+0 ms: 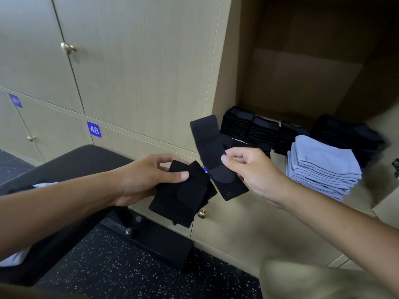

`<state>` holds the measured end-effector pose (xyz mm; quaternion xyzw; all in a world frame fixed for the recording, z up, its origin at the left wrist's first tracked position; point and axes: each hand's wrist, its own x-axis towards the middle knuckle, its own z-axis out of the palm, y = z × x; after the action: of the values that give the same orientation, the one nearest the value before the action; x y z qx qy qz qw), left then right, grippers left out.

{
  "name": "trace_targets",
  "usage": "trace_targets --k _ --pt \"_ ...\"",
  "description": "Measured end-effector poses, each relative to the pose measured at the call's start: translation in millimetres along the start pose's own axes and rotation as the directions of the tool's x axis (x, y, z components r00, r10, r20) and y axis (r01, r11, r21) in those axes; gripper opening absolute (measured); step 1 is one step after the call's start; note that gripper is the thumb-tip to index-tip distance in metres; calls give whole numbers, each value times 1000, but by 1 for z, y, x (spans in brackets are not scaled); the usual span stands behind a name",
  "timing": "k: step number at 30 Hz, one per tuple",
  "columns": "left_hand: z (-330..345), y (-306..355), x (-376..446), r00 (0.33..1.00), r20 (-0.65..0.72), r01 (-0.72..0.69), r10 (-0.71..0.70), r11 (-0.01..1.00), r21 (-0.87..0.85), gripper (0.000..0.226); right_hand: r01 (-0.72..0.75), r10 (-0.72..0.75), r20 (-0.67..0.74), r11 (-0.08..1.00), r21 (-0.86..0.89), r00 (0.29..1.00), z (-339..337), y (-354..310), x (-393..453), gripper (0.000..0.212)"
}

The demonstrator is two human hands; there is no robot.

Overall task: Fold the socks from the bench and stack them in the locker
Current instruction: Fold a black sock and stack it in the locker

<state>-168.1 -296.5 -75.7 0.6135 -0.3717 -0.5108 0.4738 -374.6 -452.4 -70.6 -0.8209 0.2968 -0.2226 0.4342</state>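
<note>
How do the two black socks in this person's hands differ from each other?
The black sock in the left hand is a folded black sock bundle, squarish and layered; the long black sock with a grey heel patch pinched by the right hand is stretched out flat in a long strip. The bundle hangs low; the long sock angles up toward the open locker. Both are dark knit fabric, held in mid-air.
</note>
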Motion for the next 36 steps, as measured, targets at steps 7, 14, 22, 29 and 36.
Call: trace_targets --k 7,14,22,29,36 --pt "15 2 3 1000 27 -5 8 997 -82 37 85 -54 152 975 -206 987 7 -6 -5 34" --pt "22 -2 11 998 -61 26 -31 996 -82 39 153 -131 83 904 -400 988 15 -17 -11 35" --pt "27 5 10 999 -25 -37 35 996 -87 40 144 -110 99 865 -481 989 13 -23 -13 43" --pt "31 21 3 992 -74 -100 105 993 67 35 183 -160 90 833 -522 983 -7 -30 -8 41" --pt "27 28 -3 983 -137 -91 124 971 221 29 161 -160 59 754 -637 985 -52 -19 11 58"
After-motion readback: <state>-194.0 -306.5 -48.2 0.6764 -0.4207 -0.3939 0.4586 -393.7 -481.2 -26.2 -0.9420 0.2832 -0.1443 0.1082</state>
